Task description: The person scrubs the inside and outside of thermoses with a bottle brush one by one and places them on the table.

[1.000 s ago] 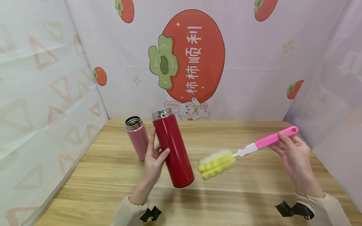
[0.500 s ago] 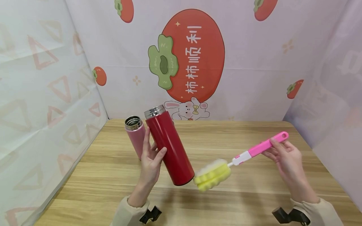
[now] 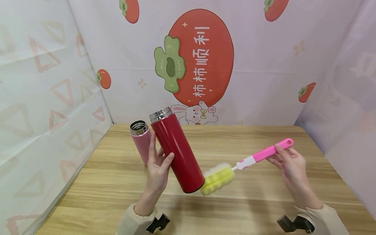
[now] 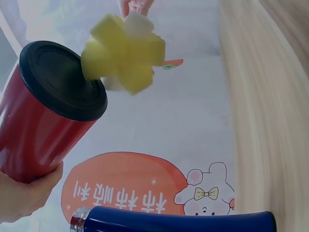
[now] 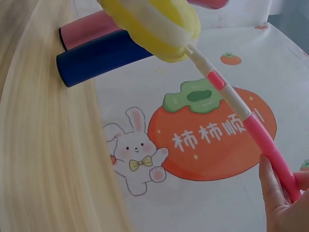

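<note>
My left hand grips a red thermos bottle around its side, thumb in front. The bottle is tilted, its uncapped steel mouth up to the left and its dark base down to the right. My right hand pinches the pink handle of a sponge bottle brush. The brush's yellow and white sponge head is right at the bottle's base and overlaps it in the left wrist view. The far ends of the right fingers are partly hidden behind the handle.
An uncapped pink thermos bottle stands on the wooden table, left of the red one. Beside it, a blue thermos bottle shows in both wrist views; the red bottle hides it from the head view. A printed cloth hangs behind the table.
My right hand has brought the brush leftward and slightly down, its sponge now at the red bottle's base. The red bottle's mouth has shifted a little left and up.
</note>
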A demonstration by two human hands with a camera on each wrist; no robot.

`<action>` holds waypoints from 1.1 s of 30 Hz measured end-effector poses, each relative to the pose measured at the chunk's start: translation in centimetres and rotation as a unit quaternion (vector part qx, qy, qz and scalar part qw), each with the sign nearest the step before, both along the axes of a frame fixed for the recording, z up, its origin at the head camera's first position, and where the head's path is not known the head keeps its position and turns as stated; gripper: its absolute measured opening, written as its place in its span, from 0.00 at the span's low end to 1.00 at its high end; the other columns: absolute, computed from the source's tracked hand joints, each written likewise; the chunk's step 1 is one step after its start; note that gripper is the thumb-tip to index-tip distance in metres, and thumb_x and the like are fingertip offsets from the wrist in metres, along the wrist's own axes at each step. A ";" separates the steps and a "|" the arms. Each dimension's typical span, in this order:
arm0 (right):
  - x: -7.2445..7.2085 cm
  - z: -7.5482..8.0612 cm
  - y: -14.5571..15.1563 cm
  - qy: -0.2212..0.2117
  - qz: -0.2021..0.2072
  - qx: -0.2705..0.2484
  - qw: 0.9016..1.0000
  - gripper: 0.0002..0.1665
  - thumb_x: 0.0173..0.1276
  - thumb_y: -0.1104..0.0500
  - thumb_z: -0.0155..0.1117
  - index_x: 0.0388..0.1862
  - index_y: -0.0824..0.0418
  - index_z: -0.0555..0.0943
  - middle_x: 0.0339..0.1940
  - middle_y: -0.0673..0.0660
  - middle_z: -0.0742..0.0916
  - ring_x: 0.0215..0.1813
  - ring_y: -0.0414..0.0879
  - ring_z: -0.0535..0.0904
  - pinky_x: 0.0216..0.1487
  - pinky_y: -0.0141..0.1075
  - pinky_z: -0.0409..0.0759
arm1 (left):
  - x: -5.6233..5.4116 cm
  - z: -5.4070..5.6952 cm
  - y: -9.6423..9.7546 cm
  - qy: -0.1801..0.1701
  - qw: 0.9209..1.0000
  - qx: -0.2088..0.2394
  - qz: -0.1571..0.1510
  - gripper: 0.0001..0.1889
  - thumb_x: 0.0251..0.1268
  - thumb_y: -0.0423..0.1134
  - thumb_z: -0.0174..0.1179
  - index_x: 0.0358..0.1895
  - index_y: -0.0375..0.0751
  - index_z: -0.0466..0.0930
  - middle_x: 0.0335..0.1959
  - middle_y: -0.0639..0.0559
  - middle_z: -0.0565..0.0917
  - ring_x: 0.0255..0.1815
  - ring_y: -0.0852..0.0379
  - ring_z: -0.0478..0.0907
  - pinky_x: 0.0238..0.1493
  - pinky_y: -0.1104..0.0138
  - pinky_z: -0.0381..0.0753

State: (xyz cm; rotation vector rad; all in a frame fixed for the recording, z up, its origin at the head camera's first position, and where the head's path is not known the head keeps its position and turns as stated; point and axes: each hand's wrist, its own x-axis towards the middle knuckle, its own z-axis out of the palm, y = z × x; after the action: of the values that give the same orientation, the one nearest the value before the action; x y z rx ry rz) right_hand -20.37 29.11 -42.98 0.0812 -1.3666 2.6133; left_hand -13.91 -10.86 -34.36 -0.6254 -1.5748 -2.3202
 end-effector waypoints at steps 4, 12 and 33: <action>2.3 3.7 -3.9 -0.014 -0.004 -0.005 1.000 0.05 0.61 0.67 0.57 0.36 0.67 0.76 0.29 0.60 0.84 0.33 0.50 0.83 0.38 0.40 0.78 | 0.0 0.3 0.4 0.009 1.000 0.013 -0.002 0.39 0.61 0.22 0.45 0.70 0.56 0.38 0.61 0.44 0.60 0.59 0.48 0.63 0.51 0.60 0.71; 4.6 7.0 -8.4 -0.051 0.008 -0.009 0.999 0.03 0.62 0.68 0.54 0.31 0.63 0.75 0.25 0.56 0.83 0.28 0.45 0.82 0.34 0.35 0.78 | -0.2 0.6 1.2 0.040 0.999 0.024 0.010 0.40 0.61 0.25 0.48 0.70 0.55 0.37 0.64 0.44 0.58 0.61 0.46 0.61 0.52 0.60 0.71; -1.4 -4.8 -3.1 0.012 0.028 0.025 0.999 0.16 0.63 0.63 0.56 0.49 0.67 0.70 0.40 0.67 0.82 0.45 0.61 0.77 0.44 0.48 0.73 | -0.3 -0.3 1.2 0.121 0.984 -0.049 0.119 0.40 0.59 0.31 0.55 0.70 0.49 0.39 0.59 0.46 0.65 0.56 0.50 0.66 0.51 0.65 0.72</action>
State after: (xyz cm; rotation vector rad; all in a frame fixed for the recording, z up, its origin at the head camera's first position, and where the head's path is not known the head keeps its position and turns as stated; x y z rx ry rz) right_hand -21.77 26.05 -47.77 0.1589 -1.4431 2.6147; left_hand -14.24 -9.66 -34.64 -0.6736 -1.5631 -1.9253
